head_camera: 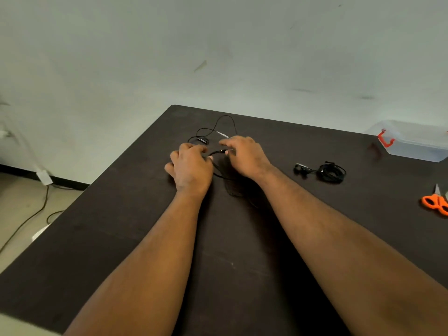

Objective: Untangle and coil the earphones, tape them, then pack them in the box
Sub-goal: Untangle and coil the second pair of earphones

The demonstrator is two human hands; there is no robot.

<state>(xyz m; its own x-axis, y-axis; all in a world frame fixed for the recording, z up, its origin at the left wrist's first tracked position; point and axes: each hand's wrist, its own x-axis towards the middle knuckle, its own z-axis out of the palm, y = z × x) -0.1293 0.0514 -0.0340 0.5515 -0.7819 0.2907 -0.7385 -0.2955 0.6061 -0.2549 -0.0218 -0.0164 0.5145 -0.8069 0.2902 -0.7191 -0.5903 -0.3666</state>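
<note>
A loose black earphone cable (219,128) lies looped on the dark table (121,226), running from the far edge down between my hands. My left hand (190,166) has its fingers curled round the cable near its right side. My right hand (244,154) pinches the cable's plug end, which points left between the two hands. More of the cable trails toward me under my right wrist. A second pair of black earphones (331,172) lies coiled in a bundle to the right. The clear plastic box (412,141) with a red latch stands at the far right.
Orange-handled scissors (436,202) lie at the table's right edge. The table's left edge drops to a floor with cables (31,214) on it. A pale wall stands behind the table.
</note>
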